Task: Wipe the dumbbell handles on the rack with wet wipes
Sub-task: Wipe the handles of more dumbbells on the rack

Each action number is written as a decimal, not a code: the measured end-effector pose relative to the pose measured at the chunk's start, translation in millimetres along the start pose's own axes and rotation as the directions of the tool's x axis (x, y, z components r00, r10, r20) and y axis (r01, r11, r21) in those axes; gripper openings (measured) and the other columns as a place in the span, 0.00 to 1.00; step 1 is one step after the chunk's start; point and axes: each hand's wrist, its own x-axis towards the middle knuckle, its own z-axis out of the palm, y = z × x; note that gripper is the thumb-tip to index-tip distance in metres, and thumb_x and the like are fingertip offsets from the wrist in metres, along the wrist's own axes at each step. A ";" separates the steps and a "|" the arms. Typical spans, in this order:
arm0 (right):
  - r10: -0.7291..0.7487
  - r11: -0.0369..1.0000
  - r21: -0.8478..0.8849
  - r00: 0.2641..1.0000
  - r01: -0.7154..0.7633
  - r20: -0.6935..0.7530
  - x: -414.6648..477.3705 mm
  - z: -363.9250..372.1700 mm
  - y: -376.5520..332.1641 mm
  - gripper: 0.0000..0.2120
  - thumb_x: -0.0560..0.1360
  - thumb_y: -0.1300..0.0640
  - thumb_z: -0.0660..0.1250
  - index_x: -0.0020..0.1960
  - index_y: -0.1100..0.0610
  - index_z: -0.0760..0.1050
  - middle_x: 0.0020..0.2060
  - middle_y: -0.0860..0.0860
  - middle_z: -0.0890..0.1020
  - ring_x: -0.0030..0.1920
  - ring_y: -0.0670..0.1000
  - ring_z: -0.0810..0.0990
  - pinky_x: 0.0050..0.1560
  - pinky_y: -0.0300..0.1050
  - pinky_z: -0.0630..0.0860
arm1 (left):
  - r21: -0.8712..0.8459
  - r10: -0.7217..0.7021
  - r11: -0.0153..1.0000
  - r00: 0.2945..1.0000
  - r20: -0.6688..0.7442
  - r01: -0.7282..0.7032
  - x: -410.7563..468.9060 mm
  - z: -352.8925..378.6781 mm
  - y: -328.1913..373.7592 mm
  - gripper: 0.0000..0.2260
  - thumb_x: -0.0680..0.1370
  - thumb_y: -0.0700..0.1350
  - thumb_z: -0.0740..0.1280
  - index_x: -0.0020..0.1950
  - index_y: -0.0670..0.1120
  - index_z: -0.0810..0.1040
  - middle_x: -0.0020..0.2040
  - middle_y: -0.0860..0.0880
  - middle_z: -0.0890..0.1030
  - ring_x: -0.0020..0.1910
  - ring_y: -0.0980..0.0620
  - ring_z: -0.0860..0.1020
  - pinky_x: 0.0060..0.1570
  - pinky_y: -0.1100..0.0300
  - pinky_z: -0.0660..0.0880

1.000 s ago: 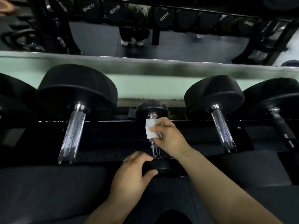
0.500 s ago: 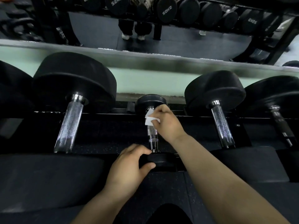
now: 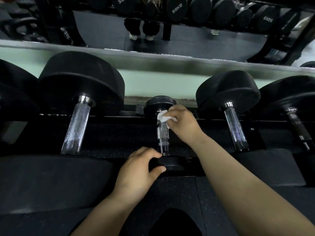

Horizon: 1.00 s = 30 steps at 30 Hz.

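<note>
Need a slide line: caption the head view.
The right hand holds a wet wipe on the far end of the small dumbbell's handle while the left hand grips its near head.

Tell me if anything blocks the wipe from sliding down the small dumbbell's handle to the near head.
Nothing visible does. The right hand pinches the wet wipe against the far end of the handle; below it the handle is bare. The left hand grips the near head, one fingertip close beside the handle's near end.
</note>
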 end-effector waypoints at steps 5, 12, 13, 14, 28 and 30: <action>0.053 0.986 -0.164 0.981 -0.021 0.188 1.4 11.8 7.1 0.13 0.73 0.68 0.60 0.51 0.61 0.80 0.53 0.57 0.74 0.53 0.55 0.75 0.48 0.32 0.65 | -0.013 -0.005 1.000 1.000 0.002 0.005 0.7 0.4 -0.2 0.14 0.72 0.48 0.69 0.58 0.51 0.76 0.49 0.62 0.70 0.57 0.60 0.71 0.50 0.72 0.65; 0.021 0.998 0.038 0.905 -0.041 0.425 -26.1 -0.6 8.6 0.07 0.71 0.65 0.67 0.35 0.59 0.80 0.38 0.46 0.72 0.43 0.47 0.74 0.41 0.24 0.65 | -0.015 0.011 1.000 1.000 0.002 -0.011 -0.1 0.9 -0.2 0.14 0.72 0.48 0.69 0.58 0.51 0.76 0.50 0.61 0.70 0.58 0.60 0.71 0.51 0.72 0.65; 0.049 0.990 0.106 0.940 -0.090 0.339 -18.7 -2.1 9.5 0.12 0.71 0.64 0.67 0.29 0.56 0.78 0.36 0.47 0.71 0.40 0.46 0.73 0.39 0.24 0.65 | -0.013 0.012 1.000 1.000 0.002 -0.012 -0.2 1.1 -0.3 0.14 0.72 0.48 0.69 0.57 0.51 0.76 0.50 0.61 0.71 0.57 0.59 0.71 0.53 0.71 0.65; 0.090 0.975 0.179 0.972 -0.130 0.218 -11.2 -2.7 11.2 0.18 0.71 0.65 0.67 0.25 0.51 0.76 0.36 0.48 0.71 0.38 0.44 0.72 0.38 0.22 0.65 | -0.012 0.012 1.000 1.000 0.000 -0.012 -0.4 0.9 -0.3 0.13 0.72 0.48 0.69 0.57 0.50 0.76 0.50 0.61 0.71 0.57 0.59 0.71 0.53 0.70 0.65; 0.325 0.816 0.449 0.931 -0.365 0.168 -26.4 4.7 22.4 0.17 0.71 0.73 0.60 0.31 0.55 0.73 0.27 0.50 0.75 0.23 0.38 0.73 0.29 0.29 0.71 | -0.028 0.012 1.000 1.000 0.005 -0.012 -0.9 1.1 1.2 0.12 0.71 0.45 0.71 0.54 0.49 0.78 0.44 0.65 0.70 0.53 0.58 0.72 0.52 0.68 0.66; 0.407 0.748 0.550 0.911 -0.371 0.061 -11.5 6.5 19.0 0.14 0.70 0.73 0.58 0.34 0.59 0.75 0.28 0.49 0.75 0.26 0.40 0.74 0.29 0.27 0.70 | -0.031 0.013 0.999 1.000 0.001 -0.013 -0.8 1.4 0.5 0.12 0.71 0.45 0.71 0.54 0.49 0.78 0.45 0.65 0.70 0.53 0.58 0.72 0.49 0.70 0.67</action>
